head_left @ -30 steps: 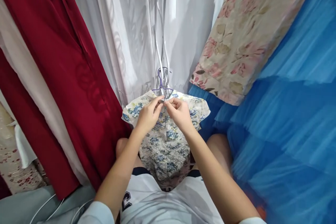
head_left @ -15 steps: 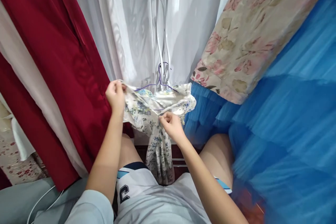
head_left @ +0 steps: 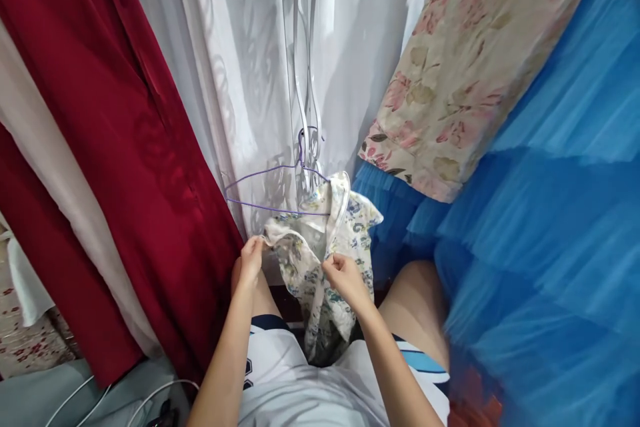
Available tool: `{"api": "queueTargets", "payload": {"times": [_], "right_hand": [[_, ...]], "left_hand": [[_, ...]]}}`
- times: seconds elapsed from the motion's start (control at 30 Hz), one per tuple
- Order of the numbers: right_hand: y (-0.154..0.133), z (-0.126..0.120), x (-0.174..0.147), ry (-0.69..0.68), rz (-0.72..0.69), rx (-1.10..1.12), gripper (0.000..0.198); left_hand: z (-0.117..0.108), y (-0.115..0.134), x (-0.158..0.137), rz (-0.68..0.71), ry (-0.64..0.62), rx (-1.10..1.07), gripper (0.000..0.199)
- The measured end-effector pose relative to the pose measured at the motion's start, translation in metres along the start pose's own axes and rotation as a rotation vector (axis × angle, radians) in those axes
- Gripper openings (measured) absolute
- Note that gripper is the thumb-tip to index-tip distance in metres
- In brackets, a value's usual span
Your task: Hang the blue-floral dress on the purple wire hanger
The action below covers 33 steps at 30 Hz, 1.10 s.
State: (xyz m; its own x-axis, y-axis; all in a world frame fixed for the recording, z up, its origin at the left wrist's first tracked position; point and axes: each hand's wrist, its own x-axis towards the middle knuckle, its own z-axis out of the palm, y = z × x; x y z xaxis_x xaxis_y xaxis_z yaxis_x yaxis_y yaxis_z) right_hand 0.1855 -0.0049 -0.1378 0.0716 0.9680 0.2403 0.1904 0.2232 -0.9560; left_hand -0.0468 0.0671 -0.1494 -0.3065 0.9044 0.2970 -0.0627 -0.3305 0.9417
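A white garment with a blue and green floral print hangs by its right shoulder from a purple wire hanger. The hanger's left arm is bare. My left hand pinches the loose shoulder edge of the garment, below the bare hanger arm. My right hand grips the white-trimmed neckline at the front. The hanger's hook hangs on a white metal rod. The garment's lower part drops between my knees.
A dark red curtain hangs at left and white curtains behind. At right are a pink-flowered cream cloth and blue ruffled tulle. White cables lie on grey cloth at lower left.
The garment's left shoulder has come off the hanger, baring its left arm. My left hand has moved down and right with that edge; my right hand has shifted slightly down and right.
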Motion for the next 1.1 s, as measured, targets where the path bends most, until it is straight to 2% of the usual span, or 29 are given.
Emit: {"api": "queueTargets", "payload": {"times": [0.1,0.17,0.23,0.27,0.37,0.43,0.5,0.63,0.8,0.87,0.93,1.03,1.1], "right_hand": [[0.016,-0.010,0.000,-0.057,0.037,-0.077,0.020],[0.022,-0.011,-0.001,-0.101,0.047,-0.123,0.019],[0.023,-0.012,-0.003,-0.091,0.045,-0.166,0.010],[0.021,-0.012,-0.005,-0.071,0.036,-0.182,0.003],[0.002,-0.016,-0.009,-0.129,-0.055,-0.156,0.037],[-0.014,-0.019,-0.013,-0.244,-0.121,-0.059,0.030],[-0.028,-0.023,-0.017,-0.290,-0.150,0.054,0.019],[-0.041,-0.031,-0.024,-0.149,-0.147,0.152,0.032],[-0.047,-0.036,-0.026,0.039,-0.210,0.282,0.028],[-0.052,-0.038,-0.027,0.032,-0.195,0.325,0.022],[-0.060,-0.041,-0.029,-0.032,-0.150,0.335,0.019],[-0.071,-0.048,-0.034,-0.108,-0.131,0.293,0.042],[-0.074,-0.054,-0.036,-0.162,-0.136,0.223,0.037]], "left_hand": [[0.009,0.013,-0.012,-0.042,-0.158,0.017,0.036],[0.019,0.034,-0.021,0.001,-0.261,0.000,0.033],[0.034,0.060,-0.033,0.080,-0.370,-0.020,0.030],[0.042,0.073,-0.040,0.124,-0.419,-0.013,0.029],[0.065,0.105,-0.061,0.248,-0.557,0.112,0.025],[0.077,0.116,-0.073,0.313,-0.624,0.176,0.023],[0.084,0.120,-0.079,0.340,-0.662,0.154,0.022],[0.091,0.115,-0.084,0.317,-0.651,0.012,0.017],[0.102,0.103,-0.102,0.240,-0.578,-0.173,0.043],[0.107,0.100,-0.112,0.257,-0.536,-0.204,0.045],[0.110,0.100,-0.117,0.290,-0.492,-0.215,0.044],[0.110,0.102,-0.118,0.285,-0.467,-0.219,0.048],[0.108,0.104,-0.115,0.232,-0.479,-0.213,0.051]]}}
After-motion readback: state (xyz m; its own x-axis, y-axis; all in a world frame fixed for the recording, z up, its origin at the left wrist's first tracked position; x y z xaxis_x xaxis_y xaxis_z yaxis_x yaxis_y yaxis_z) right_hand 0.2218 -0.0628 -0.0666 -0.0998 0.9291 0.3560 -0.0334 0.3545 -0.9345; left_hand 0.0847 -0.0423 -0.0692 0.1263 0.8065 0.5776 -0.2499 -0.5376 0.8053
